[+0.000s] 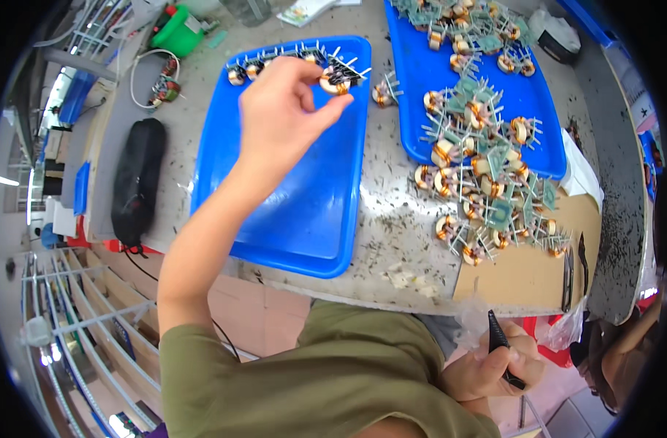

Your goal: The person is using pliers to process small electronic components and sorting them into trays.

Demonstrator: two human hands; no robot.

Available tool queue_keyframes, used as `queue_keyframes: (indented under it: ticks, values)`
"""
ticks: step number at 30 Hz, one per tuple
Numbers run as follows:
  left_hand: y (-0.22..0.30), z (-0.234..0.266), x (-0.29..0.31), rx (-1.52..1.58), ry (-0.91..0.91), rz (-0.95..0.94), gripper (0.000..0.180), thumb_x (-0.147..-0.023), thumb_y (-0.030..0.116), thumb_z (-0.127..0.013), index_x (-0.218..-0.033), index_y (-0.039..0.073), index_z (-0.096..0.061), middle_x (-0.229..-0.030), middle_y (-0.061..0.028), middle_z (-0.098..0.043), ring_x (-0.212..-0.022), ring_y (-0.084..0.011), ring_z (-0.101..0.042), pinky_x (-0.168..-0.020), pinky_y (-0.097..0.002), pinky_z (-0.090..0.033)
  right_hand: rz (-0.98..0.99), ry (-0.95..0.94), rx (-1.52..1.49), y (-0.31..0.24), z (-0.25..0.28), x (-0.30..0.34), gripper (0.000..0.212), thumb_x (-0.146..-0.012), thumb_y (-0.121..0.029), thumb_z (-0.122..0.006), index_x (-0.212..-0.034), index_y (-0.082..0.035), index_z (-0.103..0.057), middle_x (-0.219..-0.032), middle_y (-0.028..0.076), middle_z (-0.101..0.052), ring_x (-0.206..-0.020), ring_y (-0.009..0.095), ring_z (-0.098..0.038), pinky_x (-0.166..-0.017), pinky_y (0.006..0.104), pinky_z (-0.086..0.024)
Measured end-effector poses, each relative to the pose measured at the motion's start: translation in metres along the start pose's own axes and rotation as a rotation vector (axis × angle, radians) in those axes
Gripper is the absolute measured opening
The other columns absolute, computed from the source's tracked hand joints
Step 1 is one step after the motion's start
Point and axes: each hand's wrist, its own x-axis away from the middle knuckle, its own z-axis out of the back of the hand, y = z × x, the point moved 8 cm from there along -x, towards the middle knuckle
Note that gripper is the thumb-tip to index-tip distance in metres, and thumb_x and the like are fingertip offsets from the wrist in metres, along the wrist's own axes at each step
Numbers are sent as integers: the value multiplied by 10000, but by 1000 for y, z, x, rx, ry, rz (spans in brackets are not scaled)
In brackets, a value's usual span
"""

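My left hand (284,117) is over the far right corner of a blue tray (297,244). Its thumb and index finger close on a ring-shaped coil (336,82) with copper winding and a dark base with pins. Along the tray's far rim runs a row of similar coils (252,69), partly covered by the hand. Low at the right, in front of my body, my right hand (505,365) is wrapped around a black tapered tool (498,332). Its kind cannot be made out.
A second blue tray (414,139) holds piled coils on green bases (476,113); more spill onto cardboard (487,281) at the bench edge. A single coil (385,91) lies between the trays. Left are a black case (138,179) and a green container (178,33). Dark scraps litter the bench.
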Motion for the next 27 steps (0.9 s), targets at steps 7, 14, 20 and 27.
queue_keyframes:
  ticks: [7,14,20,27]
  values:
    - [-19,-64,-20,-561,-114,-488,83,-650,34,-521,-706,33,-460,-707,-91,-446,-643,-219,-527,-504,-316,-453,-207,345,232,-3,6,12,240,-769,-203,-605,-755,-99,-389,-514,32,-387,-419,119,-378,-447,250,-352]
    - [-22,-70,-10,-535,-81,-512,64,-632,59,-509,-647,41,-449,-675,-80,-436,-598,-202,-519,-481,-298,-445,-229,256,206,8,3,14,216,-776,-202,-591,-820,-99,-406,-570,34,-420,-503,132,-433,-523,267,-376]
    - [-25,-63,-20,-519,-35,-479,53,-630,54,-506,-623,35,-457,-661,-83,-447,-608,-206,-526,-512,-296,-455,-99,111,266,-7,1,-6,173,-700,76,-554,-740,-41,-433,-549,97,-500,-462,160,-445,-437,261,-371]
    - [56,23,-21,1230,181,100,280,-748,292,-608,-709,43,-486,-749,-92,-485,-493,-130,-434,-432,-209,-366,-76,268,183,12,-1,-3,208,-678,148,-495,-799,-10,-434,-538,145,-486,-446,181,-445,-433,278,-380]
